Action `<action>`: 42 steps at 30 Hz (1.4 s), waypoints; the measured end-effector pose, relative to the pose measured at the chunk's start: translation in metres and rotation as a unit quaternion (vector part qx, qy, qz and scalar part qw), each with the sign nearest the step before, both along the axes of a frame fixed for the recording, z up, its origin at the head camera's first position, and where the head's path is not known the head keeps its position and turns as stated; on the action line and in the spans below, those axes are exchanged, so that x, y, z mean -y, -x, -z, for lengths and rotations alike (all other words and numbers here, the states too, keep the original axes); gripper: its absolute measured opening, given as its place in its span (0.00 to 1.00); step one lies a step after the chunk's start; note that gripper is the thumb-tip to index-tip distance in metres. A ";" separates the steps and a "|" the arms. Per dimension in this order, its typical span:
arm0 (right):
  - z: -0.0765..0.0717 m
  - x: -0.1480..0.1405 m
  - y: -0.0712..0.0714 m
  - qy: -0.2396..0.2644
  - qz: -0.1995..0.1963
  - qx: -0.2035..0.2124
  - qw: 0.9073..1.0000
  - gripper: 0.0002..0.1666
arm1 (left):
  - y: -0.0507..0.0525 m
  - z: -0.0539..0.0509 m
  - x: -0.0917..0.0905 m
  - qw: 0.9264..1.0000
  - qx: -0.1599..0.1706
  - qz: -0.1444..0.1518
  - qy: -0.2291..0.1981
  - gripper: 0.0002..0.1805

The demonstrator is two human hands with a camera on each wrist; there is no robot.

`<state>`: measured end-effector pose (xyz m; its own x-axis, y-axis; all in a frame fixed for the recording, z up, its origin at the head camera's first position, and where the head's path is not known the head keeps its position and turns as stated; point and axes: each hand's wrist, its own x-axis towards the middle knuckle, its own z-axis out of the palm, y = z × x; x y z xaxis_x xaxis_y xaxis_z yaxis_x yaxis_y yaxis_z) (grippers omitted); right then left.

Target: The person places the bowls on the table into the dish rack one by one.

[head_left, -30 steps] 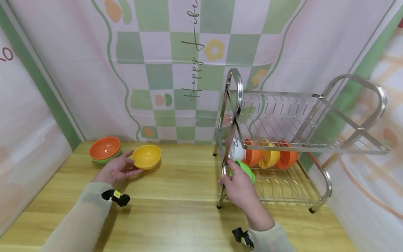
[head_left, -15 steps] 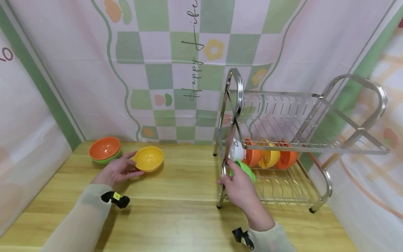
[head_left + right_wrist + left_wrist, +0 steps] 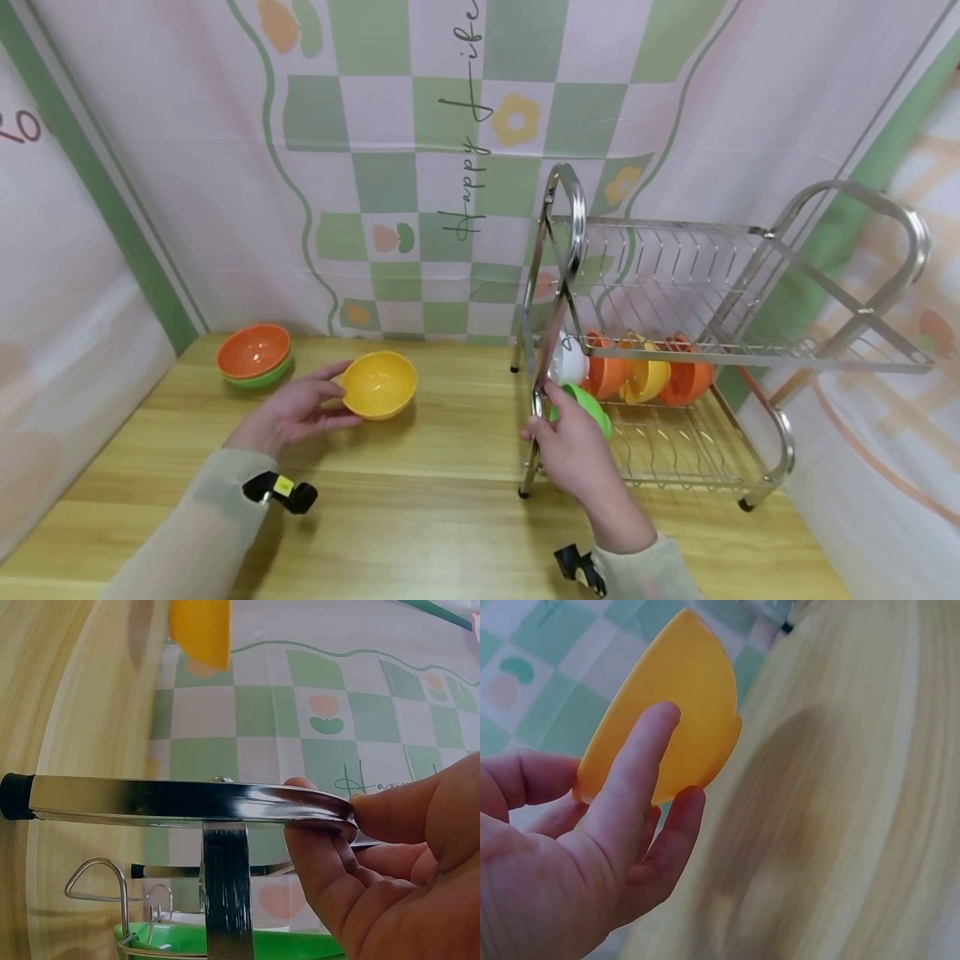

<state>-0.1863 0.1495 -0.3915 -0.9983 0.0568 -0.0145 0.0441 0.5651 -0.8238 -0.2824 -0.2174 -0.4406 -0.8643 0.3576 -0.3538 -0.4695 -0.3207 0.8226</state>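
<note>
My left hand [image 3: 307, 407] pinches a yellow bowl [image 3: 381, 387] by its rim and side. In the left wrist view the bowl [image 3: 682, 697] is tilted and held above the wooden table, over its shadow. My right hand [image 3: 573, 442] grips the front left post of a metal dish rack [image 3: 558, 317]; the right wrist view shows thumb and fingers round the metal tube [image 3: 247, 801]. Just behind that hand a green bowl [image 3: 588, 408] leans in the lower tier, partly hidden. Beyond it stand a white bowl [image 3: 567, 362], orange bowls [image 3: 606, 368] and a yellow one [image 3: 645, 372] in a row.
An orange bowl [image 3: 253, 350] sits nested in a green bowl [image 3: 262, 379] at the table's back left. The rack's upper tier [image 3: 675, 292] overhangs the bowls below. A patterned cloth [image 3: 450, 167] hangs behind the wooden table [image 3: 420, 517].
The yellow bowl has moved to the right and up off the table in my left hand, away from the nested bowls. My right hand stays on the rack post.
</note>
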 end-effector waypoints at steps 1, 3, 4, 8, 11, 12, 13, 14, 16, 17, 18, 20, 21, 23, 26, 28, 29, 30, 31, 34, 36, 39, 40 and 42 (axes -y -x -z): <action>0.000 0.000 0.000 0.000 0.000 0.000 1.000 0.38 | -0.003 -0.001 -0.003 1.000 -0.004 0.005 0.003 0.39; 0.000 0.000 0.000 0.000 0.000 0.001 1.000 0.38 | -0.008 -0.003 -0.008 1.000 -0.011 0.015 0.007 0.38; 0.000 0.000 0.000 -0.001 0.001 0.001 1.000 0.38 | -0.011 -0.004 -0.011 1.000 -0.013 0.017 0.007 0.38; 0.001 -0.001 0.001 -0.003 0.001 0.004 1.000 0.38 | -0.021 -0.009 -0.021 1.000 -0.015 0.027 0.007 0.37; 0.001 -0.003 0.001 -0.006 0.000 0.003 1.000 0.38 | -0.029 -0.013 -0.028 0.999 -0.018 0.032 0.003 0.37; 0.001 -0.004 0.002 -0.004 0.002 0.003 1.000 0.38 | -0.032 -0.014 -0.030 0.999 -0.021 0.035 0.002 0.37; 0.001 -0.005 0.001 -0.002 0.003 0.001 1.000 0.38 | -0.035 -0.015 -0.032 0.999 -0.024 0.038 -0.001 0.37; 0.000 -0.006 0.000 0.002 0.005 -0.003 1.000 0.37 | -0.038 -0.017 -0.034 0.999 -0.027 0.040 -0.003 0.37; -0.004 -0.009 -0.003 0.002 0.013 -0.013 1.000 0.37 | -0.043 -0.019 -0.037 0.999 -0.029 0.045 -0.009 0.37; -0.007 -0.009 -0.006 0.004 0.016 -0.017 1.000 0.37 | -0.045 -0.021 -0.038 0.998 -0.030 0.046 -0.011 0.38; -0.010 -0.009 -0.008 0.004 0.017 -0.021 1.000 0.37 | -0.047 -0.022 -0.039 0.998 -0.031 0.048 -0.012 0.38; -0.017 -0.008 -0.013 -0.001 0.018 -0.027 0.999 0.36 | -0.050 -0.024 -0.040 0.998 -0.030 0.049 -0.012 0.38; -0.020 -0.007 -0.016 -0.006 0.018 -0.028 0.999 0.36 | -0.051 -0.025 -0.041 0.998 -0.029 0.049 -0.013 0.38; -0.025 -0.006 -0.019 -0.007 0.015 -0.031 0.999 0.36 | -0.053 -0.027 -0.041 0.998 -0.032 0.047 -0.012 0.38; -0.030 -0.005 -0.023 0.003 0.010 -0.051 0.999 0.33 | -0.057 -0.029 -0.043 0.998 -0.036 0.050 -0.011 0.38; -0.033 -0.003 -0.026 0.016 0.009 -0.071 0.997 0.29 | -0.059 -0.030 -0.044 0.998 -0.039 0.052 -0.010 0.38; -0.034 -0.003 -0.027 0.021 0.010 -0.079 0.997 0.27 | -0.061 -0.031 -0.045 0.998 -0.041 0.054 -0.010 0.38; -0.034 -0.002 -0.029 0.027 0.010 -0.082 0.996 0.24 | -0.062 -0.031 -0.046 0.998 -0.042 0.055 -0.010 0.38; -0.035 -0.001 -0.030 0.036 0.010 -0.082 0.996 0.22 | -0.063 -0.032 -0.048 0.998 -0.042 0.054 -0.010 0.37; -0.035 0.002 -0.032 0.085 -0.014 -0.062 0.994 0.20 | -0.068 -0.035 -0.052 0.997 -0.046 0.054 -0.013 0.37; -0.033 0.004 -0.033 0.145 -0.046 -0.035 0.988 0.22 | -0.071 -0.037 -0.056 0.996 -0.056 0.062 -0.015 0.37; -0.029 0.008 -0.034 0.232 -0.104 0.005 0.967 0.28 | -0.078 -0.040 -0.063 0.994 -0.076 0.076 -0.015 0.36; -0.027 0.009 -0.034 0.259 -0.124 0.019 0.958 0.31 | -0.080 -0.041 -0.065 0.993 -0.083 0.081 -0.015 0.36; -0.022 0.011 -0.033 0.300 -0.157 0.044 0.940 0.35 | -0.084 -0.042 -0.069 0.992 -0.090 0.090 -0.019 0.36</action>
<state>-0.1528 0.1388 -0.3690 -0.9580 -0.2849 -0.0335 0.0360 -0.0034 -0.9993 -0.1985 -0.1480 -0.3983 -0.8326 0.5228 -0.1828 -0.3690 -0.2775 0.8870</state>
